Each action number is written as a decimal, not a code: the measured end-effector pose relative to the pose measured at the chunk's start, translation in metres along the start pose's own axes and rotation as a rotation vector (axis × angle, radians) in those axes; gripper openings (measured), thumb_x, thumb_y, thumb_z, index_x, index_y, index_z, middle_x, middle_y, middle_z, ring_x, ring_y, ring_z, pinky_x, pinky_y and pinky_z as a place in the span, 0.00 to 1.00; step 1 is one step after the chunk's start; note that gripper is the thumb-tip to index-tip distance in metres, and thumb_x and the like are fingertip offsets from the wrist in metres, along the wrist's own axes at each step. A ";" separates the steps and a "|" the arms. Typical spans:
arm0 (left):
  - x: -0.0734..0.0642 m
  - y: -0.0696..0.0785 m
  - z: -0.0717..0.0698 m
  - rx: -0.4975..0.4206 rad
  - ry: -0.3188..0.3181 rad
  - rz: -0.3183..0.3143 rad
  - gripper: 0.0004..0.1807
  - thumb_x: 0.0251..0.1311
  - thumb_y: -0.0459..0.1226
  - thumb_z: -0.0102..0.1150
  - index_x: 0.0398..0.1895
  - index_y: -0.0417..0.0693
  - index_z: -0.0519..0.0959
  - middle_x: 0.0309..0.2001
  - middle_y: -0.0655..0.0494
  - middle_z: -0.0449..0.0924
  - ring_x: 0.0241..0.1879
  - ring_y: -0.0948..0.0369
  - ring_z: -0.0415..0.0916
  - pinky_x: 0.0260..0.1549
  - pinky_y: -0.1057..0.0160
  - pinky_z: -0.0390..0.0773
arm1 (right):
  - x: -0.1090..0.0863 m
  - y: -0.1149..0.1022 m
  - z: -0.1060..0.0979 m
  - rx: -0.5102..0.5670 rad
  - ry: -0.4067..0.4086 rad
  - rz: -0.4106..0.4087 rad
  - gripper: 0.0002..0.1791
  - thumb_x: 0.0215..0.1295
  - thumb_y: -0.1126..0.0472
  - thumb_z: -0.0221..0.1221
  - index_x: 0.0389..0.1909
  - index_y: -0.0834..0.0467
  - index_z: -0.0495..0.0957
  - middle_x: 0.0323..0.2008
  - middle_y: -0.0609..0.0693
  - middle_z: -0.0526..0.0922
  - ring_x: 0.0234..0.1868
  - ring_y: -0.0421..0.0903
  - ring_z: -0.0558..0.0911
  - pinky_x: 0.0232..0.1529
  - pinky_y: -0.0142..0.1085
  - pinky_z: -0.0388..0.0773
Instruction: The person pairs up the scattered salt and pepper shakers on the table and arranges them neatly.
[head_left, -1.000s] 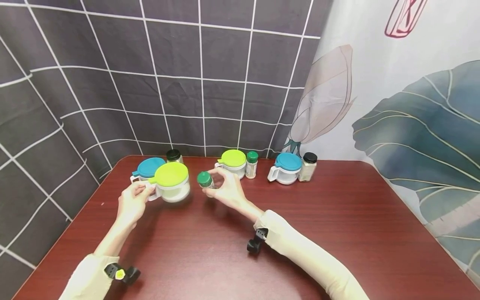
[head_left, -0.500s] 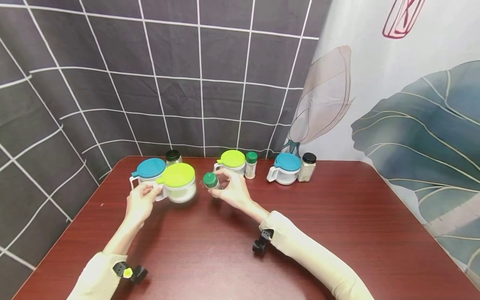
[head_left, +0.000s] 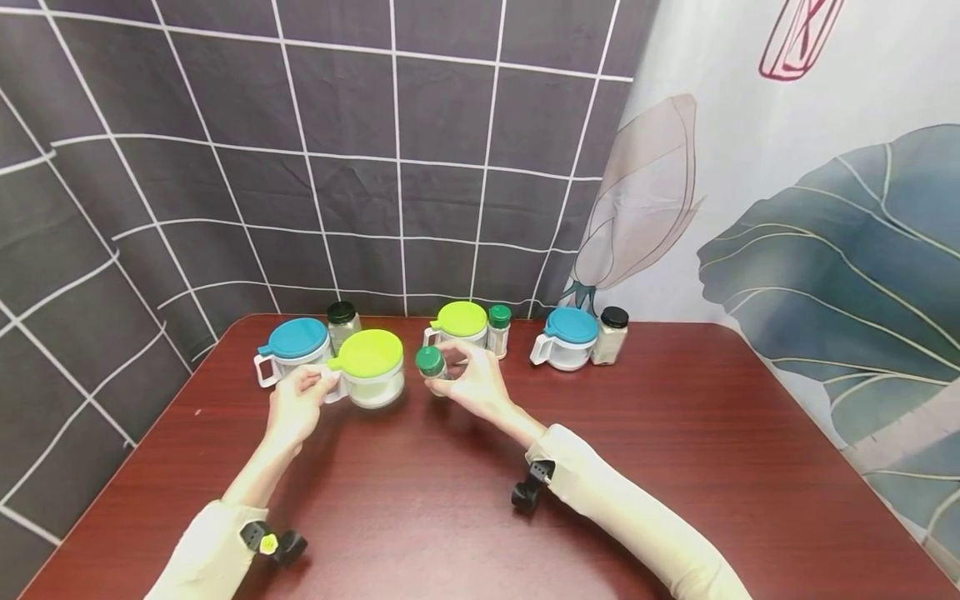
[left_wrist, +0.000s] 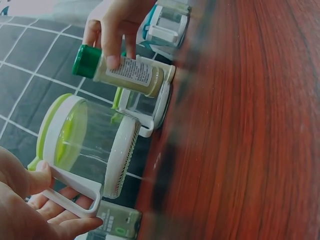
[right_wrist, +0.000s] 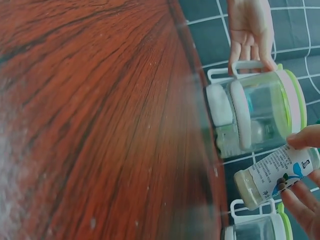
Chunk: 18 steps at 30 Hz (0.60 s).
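Held cup (head_left: pixel 372 379) left of held bottle (head_left: pixel 432 367), both before a rear row of cups and jars on the surface (head_left: pixel 675 467).

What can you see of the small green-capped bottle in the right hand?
The green-capped bottle is a small clear shaker with a round, ribbed dark green cap, a pale powdery filling and a white printed label with some blue on it. It is held above the table, tilted with the cap toward the lime-lidded cup. The right hand pinches its body between the fingertips and thumb. It looks closed, and nothing else touches it; the cup hangs close beside it, apart.
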<state>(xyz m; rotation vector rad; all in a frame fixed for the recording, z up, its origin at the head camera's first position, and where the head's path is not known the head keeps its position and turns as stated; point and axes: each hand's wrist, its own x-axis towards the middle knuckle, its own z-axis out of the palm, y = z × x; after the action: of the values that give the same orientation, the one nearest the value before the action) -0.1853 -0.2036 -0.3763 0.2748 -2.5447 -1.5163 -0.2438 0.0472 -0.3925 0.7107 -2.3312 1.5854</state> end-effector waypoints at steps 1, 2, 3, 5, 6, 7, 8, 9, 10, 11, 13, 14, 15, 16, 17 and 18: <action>0.000 0.000 0.001 0.000 -0.002 0.003 0.18 0.68 0.37 0.52 0.55 0.32 0.73 0.55 0.32 0.76 0.52 0.43 0.76 0.38 0.74 0.70 | 0.000 0.000 -0.001 0.001 0.001 0.004 0.23 0.43 0.68 0.71 0.44 0.63 0.80 0.38 0.59 0.86 0.37 0.55 0.86 0.42 0.44 0.84; 0.001 0.001 0.002 -0.002 -0.002 0.005 0.18 0.68 0.37 0.53 0.55 0.32 0.73 0.55 0.32 0.76 0.52 0.44 0.76 0.38 0.75 0.70 | 0.000 0.001 -0.002 0.003 0.002 0.009 0.23 0.43 0.68 0.71 0.44 0.63 0.80 0.38 0.58 0.86 0.37 0.54 0.86 0.42 0.43 0.84; 0.001 0.001 0.003 -0.006 -0.004 0.007 0.18 0.68 0.36 0.53 0.54 0.32 0.74 0.55 0.32 0.76 0.52 0.44 0.76 0.38 0.75 0.70 | -0.001 0.001 -0.003 0.005 0.003 0.015 0.23 0.43 0.68 0.71 0.44 0.63 0.80 0.38 0.58 0.86 0.38 0.54 0.86 0.42 0.42 0.84; 0.002 0.002 0.006 -0.014 -0.006 0.012 0.18 0.67 0.36 0.52 0.54 0.31 0.74 0.55 0.32 0.77 0.52 0.45 0.76 0.37 0.76 0.69 | -0.001 0.001 -0.005 0.005 0.004 0.022 0.23 0.43 0.68 0.71 0.45 0.62 0.80 0.39 0.58 0.86 0.38 0.52 0.86 0.42 0.40 0.84; 0.003 0.003 0.007 -0.018 -0.006 0.013 0.18 0.67 0.36 0.53 0.54 0.31 0.74 0.54 0.32 0.77 0.52 0.45 0.76 0.37 0.77 0.69 | -0.001 0.002 -0.006 0.003 0.006 0.026 0.23 0.43 0.68 0.71 0.45 0.62 0.80 0.39 0.57 0.86 0.38 0.51 0.86 0.41 0.39 0.84; 0.003 0.004 0.008 -0.023 -0.007 0.015 0.17 0.67 0.36 0.53 0.54 0.32 0.74 0.54 0.32 0.77 0.52 0.45 0.76 0.37 0.77 0.69 | -0.002 0.002 -0.007 0.004 0.005 0.032 0.23 0.43 0.68 0.72 0.45 0.61 0.80 0.39 0.57 0.86 0.39 0.50 0.86 0.41 0.37 0.84; 0.004 0.004 0.009 -0.027 -0.007 0.015 0.18 0.67 0.36 0.53 0.54 0.32 0.74 0.54 0.32 0.77 0.52 0.46 0.76 0.37 0.77 0.69 | -0.002 0.003 -0.008 0.003 0.007 0.036 0.23 0.43 0.68 0.72 0.45 0.61 0.81 0.39 0.57 0.86 0.38 0.50 0.86 0.41 0.37 0.84; 0.004 0.005 0.010 -0.030 -0.009 0.014 0.18 0.67 0.36 0.53 0.54 0.32 0.74 0.54 0.32 0.77 0.52 0.46 0.76 0.38 0.76 0.69 | -0.003 0.003 -0.009 -0.002 0.008 0.041 0.23 0.43 0.67 0.72 0.45 0.61 0.81 0.38 0.56 0.86 0.38 0.49 0.86 0.41 0.35 0.84; 0.005 0.005 0.011 -0.029 -0.011 0.014 0.18 0.67 0.36 0.53 0.54 0.32 0.74 0.54 0.33 0.77 0.52 0.46 0.76 0.38 0.76 0.69 | -0.003 0.003 -0.009 -0.006 0.010 0.046 0.23 0.43 0.67 0.72 0.44 0.60 0.81 0.38 0.56 0.87 0.38 0.48 0.86 0.40 0.35 0.84; 0.005 0.006 0.012 -0.030 -0.013 0.014 0.18 0.67 0.36 0.53 0.54 0.32 0.74 0.55 0.33 0.77 0.53 0.46 0.76 0.39 0.75 0.69 | -0.003 0.004 -0.010 -0.007 0.012 0.049 0.23 0.43 0.67 0.72 0.44 0.60 0.81 0.38 0.56 0.87 0.37 0.48 0.86 0.40 0.34 0.84; 0.006 0.007 0.015 -0.034 -0.015 0.013 0.18 0.67 0.36 0.53 0.54 0.32 0.74 0.55 0.33 0.77 0.53 0.46 0.75 0.40 0.74 0.69 | -0.003 0.005 -0.012 -0.008 0.015 0.059 0.23 0.43 0.67 0.72 0.44 0.59 0.81 0.37 0.55 0.87 0.37 0.47 0.86 0.40 0.34 0.84; 0.006 0.007 0.016 -0.035 -0.015 0.014 0.18 0.67 0.36 0.53 0.54 0.32 0.74 0.55 0.33 0.77 0.53 0.46 0.75 0.40 0.73 0.69 | -0.004 0.006 -0.012 -0.008 0.018 0.062 0.23 0.43 0.67 0.72 0.44 0.59 0.81 0.37 0.55 0.87 0.37 0.47 0.86 0.40 0.34 0.84; 0.006 0.007 0.017 -0.038 -0.015 0.016 0.17 0.67 0.35 0.53 0.53 0.32 0.74 0.55 0.32 0.77 0.53 0.46 0.75 0.40 0.73 0.69 | -0.004 0.006 -0.013 -0.005 0.019 0.065 0.23 0.43 0.67 0.73 0.44 0.59 0.81 0.36 0.56 0.87 0.36 0.48 0.86 0.40 0.35 0.84; 0.006 0.008 0.018 -0.041 -0.013 0.020 0.17 0.66 0.35 0.53 0.53 0.31 0.75 0.54 0.32 0.77 0.53 0.47 0.75 0.40 0.73 0.69 | -0.003 0.006 -0.014 0.000 0.020 0.065 0.23 0.43 0.67 0.73 0.44 0.59 0.81 0.36 0.56 0.87 0.36 0.48 0.86 0.40 0.36 0.84; 0.006 0.009 0.019 -0.048 -0.011 0.023 0.16 0.66 0.34 0.53 0.52 0.31 0.75 0.54 0.32 0.77 0.52 0.47 0.75 0.39 0.74 0.69 | -0.003 0.007 -0.014 0.002 0.021 0.065 0.23 0.43 0.67 0.73 0.44 0.59 0.82 0.36 0.56 0.87 0.36 0.49 0.86 0.40 0.37 0.84; 0.006 0.010 0.021 -0.057 -0.010 0.028 0.16 0.66 0.34 0.54 0.51 0.31 0.75 0.54 0.32 0.77 0.52 0.48 0.76 0.39 0.75 0.69 | -0.003 0.007 -0.015 0.002 0.022 0.065 0.23 0.43 0.66 0.73 0.44 0.59 0.82 0.36 0.56 0.87 0.36 0.49 0.86 0.40 0.38 0.84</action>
<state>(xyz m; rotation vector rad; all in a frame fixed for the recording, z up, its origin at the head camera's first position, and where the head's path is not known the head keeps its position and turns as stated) -0.1964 -0.1830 -0.3773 0.2235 -2.4977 -1.5808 -0.2460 0.0639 -0.3937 0.6201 -2.3604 1.6140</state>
